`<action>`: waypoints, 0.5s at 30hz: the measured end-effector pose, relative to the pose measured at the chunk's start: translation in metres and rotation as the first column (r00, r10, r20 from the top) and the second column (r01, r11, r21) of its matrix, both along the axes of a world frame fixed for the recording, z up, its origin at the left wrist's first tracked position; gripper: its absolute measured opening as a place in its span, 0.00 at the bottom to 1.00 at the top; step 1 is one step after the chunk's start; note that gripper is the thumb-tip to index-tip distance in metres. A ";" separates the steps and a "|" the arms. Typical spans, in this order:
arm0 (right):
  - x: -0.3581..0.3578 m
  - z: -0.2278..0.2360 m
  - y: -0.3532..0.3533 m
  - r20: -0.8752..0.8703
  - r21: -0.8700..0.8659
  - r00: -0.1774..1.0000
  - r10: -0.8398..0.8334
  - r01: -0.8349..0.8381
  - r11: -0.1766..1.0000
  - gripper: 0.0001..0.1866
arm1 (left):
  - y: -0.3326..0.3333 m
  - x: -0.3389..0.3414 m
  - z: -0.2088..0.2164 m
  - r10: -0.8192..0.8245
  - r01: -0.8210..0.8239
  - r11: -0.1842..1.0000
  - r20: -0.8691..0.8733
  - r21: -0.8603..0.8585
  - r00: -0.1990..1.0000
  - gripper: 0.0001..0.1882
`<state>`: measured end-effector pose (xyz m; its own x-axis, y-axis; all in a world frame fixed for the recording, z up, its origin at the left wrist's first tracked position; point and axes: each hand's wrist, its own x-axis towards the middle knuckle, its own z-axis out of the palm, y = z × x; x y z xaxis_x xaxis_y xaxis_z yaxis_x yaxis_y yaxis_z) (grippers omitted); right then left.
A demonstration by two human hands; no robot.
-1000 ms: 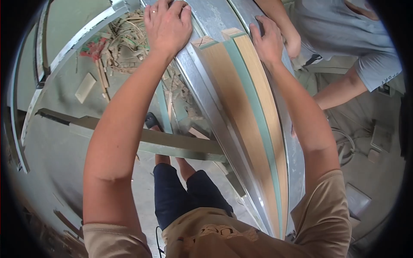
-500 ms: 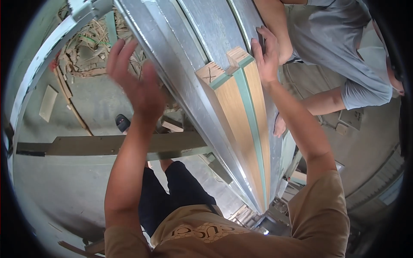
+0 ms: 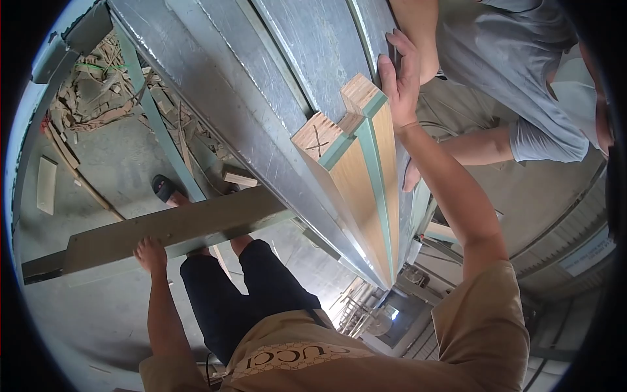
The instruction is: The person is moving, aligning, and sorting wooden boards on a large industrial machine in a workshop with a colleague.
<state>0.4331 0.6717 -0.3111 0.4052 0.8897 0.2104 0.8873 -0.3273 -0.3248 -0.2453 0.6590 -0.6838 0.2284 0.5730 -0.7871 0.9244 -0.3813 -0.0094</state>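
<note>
A long wooden profile (image 3: 356, 189) lies lengthwise on a grey metal bed (image 3: 215, 98). It has pale wood faces, green strips and a stepped, layered end with a dark hand-drawn mark. My right hand (image 3: 403, 81) rests along its right side near that end, fingers stretched out and thumb apart. At the lower left, my left hand (image 3: 151, 253) has its fingers bent over the near edge of a brown rail (image 3: 176, 225), which crosses from the left to the metal bed. Part of those fingers' grip is hard to make out.
A co-worker in a grey shirt (image 3: 503, 72) stands across the bed at right, one arm near my right hand. Scrap wood (image 3: 85, 98) piles up at far left. A pale curved frame (image 3: 26, 124) bounds the left side. A wood offcut (image 3: 240, 176) lies beyond the rail.
My left hand has dropped from above the bed's left edge down to the brown rail. My right hand stays beside the profile's end. The view has shifted slightly.
</note>
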 end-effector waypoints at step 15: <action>0.000 -0.003 0.006 0.013 -0.029 0.999 0.029 -0.029 0.999 0.24 | -0.002 0.017 0.012 -0.082 0.005 0.953 -0.243 -0.303 0.967 0.48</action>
<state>0.4330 0.6782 -0.3145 0.3761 0.9070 0.1896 0.9010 -0.3103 -0.3033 -0.2279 0.6574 -0.6721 0.0220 0.2982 -0.9542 0.8892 -0.4421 -0.1176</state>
